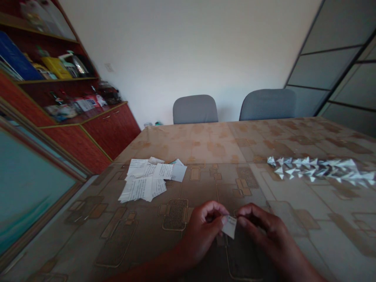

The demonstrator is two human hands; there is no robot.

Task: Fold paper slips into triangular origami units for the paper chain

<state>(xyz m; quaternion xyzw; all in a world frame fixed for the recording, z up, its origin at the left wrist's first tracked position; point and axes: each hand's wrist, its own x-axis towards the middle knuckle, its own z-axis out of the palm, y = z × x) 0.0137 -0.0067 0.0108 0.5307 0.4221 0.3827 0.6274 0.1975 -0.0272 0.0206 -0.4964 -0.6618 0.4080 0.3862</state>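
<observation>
A small folded piece of printed paper (230, 227) is held up between my two hands, just above the table near its front. My left hand (205, 227) pinches its left side between thumb and fingers. At its upper right corner, the thumb and forefinger of my right hand (263, 227) are closed on the edge. To the left lies a loose pile of printed paper pieces (143, 184). Rows of folded pointed paper pieces (320, 170) stand at the right of the table.
The table (202, 145) has a patterned brown cover. Behind its far edge stand two grey chairs (195, 109), in front of a white wall. A red-brown cabinet (114, 129) with crowded shelves is at the left, and a panelled sliding door (331, 62) at the right.
</observation>
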